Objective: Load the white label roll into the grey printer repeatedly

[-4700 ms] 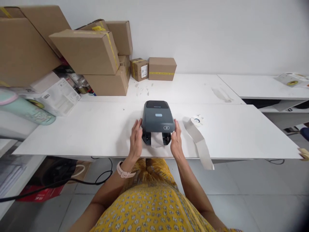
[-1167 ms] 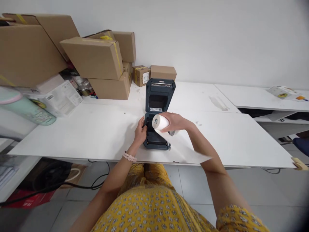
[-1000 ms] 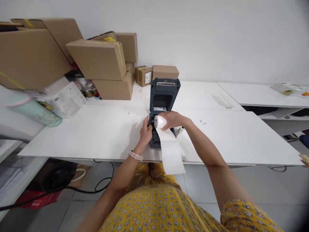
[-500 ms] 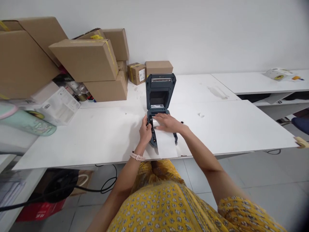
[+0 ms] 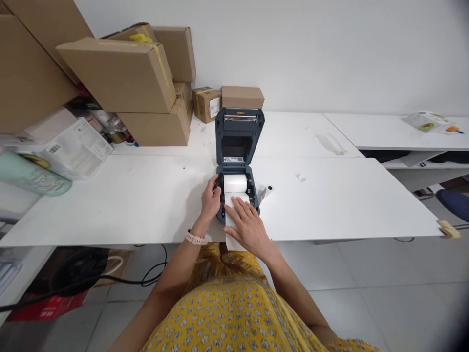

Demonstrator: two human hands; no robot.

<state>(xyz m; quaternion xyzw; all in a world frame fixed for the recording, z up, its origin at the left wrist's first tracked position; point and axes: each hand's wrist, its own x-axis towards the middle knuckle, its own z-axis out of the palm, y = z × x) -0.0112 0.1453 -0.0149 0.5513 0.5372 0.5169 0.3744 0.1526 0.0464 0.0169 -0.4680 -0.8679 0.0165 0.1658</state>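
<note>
A dark label printer (image 5: 219, 146) stands near the table's front edge with its lid raised. In its bay lies a white label roll (image 5: 235, 183), and the paper strip (image 5: 230, 243) runs from it over the printer's front and past the table edge. My left hand (image 5: 210, 199) is closed on the printer's left side, thumb towards the bay. Stretched flat, my right hand (image 5: 249, 227) rests on the strip in front of the roll, fingers slightly apart. A small white paper roll (image 5: 268, 189) lies right of the printer.
Cardboard boxes (image 5: 117, 73) are stacked at the back left, with two smaller ones behind the printer. A mint-green bottle (image 5: 36, 176) and a white box (image 5: 78, 151) are at the left. A paper scrap (image 5: 301, 178) lies on the white table (image 5: 348, 195).
My right hand has moved from the label roll towards me, onto the paper strip, leaving the roll uncovered. My left hand stays at the printer's left side. The view has shifted slightly.
</note>
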